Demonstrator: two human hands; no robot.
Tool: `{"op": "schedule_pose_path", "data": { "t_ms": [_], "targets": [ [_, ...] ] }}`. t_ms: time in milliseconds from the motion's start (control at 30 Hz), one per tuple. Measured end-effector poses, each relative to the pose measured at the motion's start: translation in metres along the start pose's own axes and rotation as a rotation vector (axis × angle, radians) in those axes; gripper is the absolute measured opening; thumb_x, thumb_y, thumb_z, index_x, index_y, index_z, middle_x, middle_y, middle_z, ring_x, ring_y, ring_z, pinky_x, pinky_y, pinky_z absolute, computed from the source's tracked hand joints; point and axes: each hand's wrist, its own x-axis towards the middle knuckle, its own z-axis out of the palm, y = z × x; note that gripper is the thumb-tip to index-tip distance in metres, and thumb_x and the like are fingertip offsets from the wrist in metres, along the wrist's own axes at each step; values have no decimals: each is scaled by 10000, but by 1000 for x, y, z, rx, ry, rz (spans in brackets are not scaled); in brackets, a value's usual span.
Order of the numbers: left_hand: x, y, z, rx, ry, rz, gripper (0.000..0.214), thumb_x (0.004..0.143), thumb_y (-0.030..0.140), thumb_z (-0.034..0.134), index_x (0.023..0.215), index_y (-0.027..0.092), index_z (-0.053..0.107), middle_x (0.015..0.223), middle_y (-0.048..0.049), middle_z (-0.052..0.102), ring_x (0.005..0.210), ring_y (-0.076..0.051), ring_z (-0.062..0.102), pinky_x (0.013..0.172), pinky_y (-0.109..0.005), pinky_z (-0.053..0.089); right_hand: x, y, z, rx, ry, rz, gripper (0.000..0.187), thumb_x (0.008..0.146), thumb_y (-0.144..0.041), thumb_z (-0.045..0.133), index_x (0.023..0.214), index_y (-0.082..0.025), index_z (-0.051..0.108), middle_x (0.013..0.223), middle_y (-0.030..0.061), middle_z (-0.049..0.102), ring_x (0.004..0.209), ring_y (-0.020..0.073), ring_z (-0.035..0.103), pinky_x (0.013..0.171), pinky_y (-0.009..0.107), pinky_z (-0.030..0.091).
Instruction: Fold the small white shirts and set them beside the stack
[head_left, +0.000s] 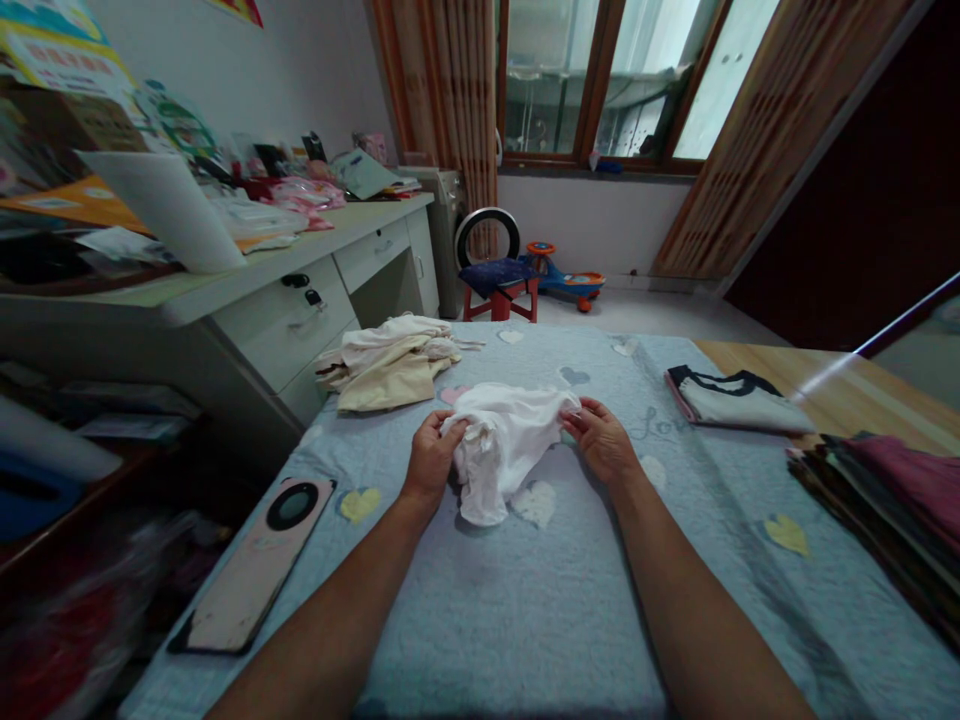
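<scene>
A crumpled white cloth garment [501, 452] lies on a pale blue quilt [495, 640] printed with hearts. My left hand [433, 460] grips its left side, and my right hand [601, 440] pinches its upper right edge. Behind them is a loose pile of cream and white clothes [386, 365]. To the right lies a folded white garment with dark trim [735, 402], and further right a stack of folded dark and maroon clothes [889, 500]. Neither hand touches these.
A smartphone with a round camera bump [255, 565] lies near the quilt's left edge. A white desk with drawers [285, 330] runs along the left, topped with papers and bags. A wooden table edge [795, 375] lies beyond the quilt at right. A stool and toy ride-on car stand farther off.
</scene>
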Motion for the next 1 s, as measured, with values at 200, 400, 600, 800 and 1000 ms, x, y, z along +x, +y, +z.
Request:
{"op": "schedule_pose_path", "data": {
  "t_ms": [200, 400, 600, 800, 1000],
  "targets": [
    [-6, 1, 2, 119, -167, 24, 382, 738, 479, 698, 968, 182, 627, 802, 1, 679, 670, -145, 611, 624, -245, 465, 2, 13, -4, -499, -33, -222, 551, 766, -414, 606, 1290, -272, 511, 1475, 124, 448, 1287, 279, 511, 973, 456, 488],
    [-11, 6, 0, 532, -219, 241, 392, 924, 462, 446, 822, 190, 710, 750, -13, 656, 743, -180, 600, 721, -282, 471, -12, 14, 5, -1332, 69, -375, 584, 803, -431, 652, 1329, -200, 551, 1467, 189, 433, 1304, 387, 408, 1031, 535, 360],
    [-1, -4, -6, 1004, -19, 468, 426, 792, 365, 666, 1180, 191, 636, 1237, -123, 601, 1197, -293, 556, 1057, -431, 429, -24, -4, 18, -1636, 45, -267, 546, 869, -542, 597, 1276, -178, 591, 1187, 181, 612, 1080, 339, 524, 898, 440, 385],
    [2, -14, -9, 1307, -156, 333, 630, 821, 396, 680, 1404, 226, 510, 1427, -158, 512, 1275, -356, 523, 1060, -526, 425, -26, -2, 23, -1637, -126, -240, 539, 918, -457, 575, 1387, -199, 520, 1194, 134, 629, 1102, 289, 535, 895, 370, 366],
    [4, -11, -8, 1148, -318, 377, 393, 858, 234, 592, 1245, 173, 616, 1236, -127, 669, 1138, -266, 622, 1017, -390, 466, -19, 8, 21, -1541, -217, -346, 237, 919, -297, 583, 1109, -202, 688, 1022, 103, 634, 1001, 248, 539, 866, 324, 379]
  ]
}}
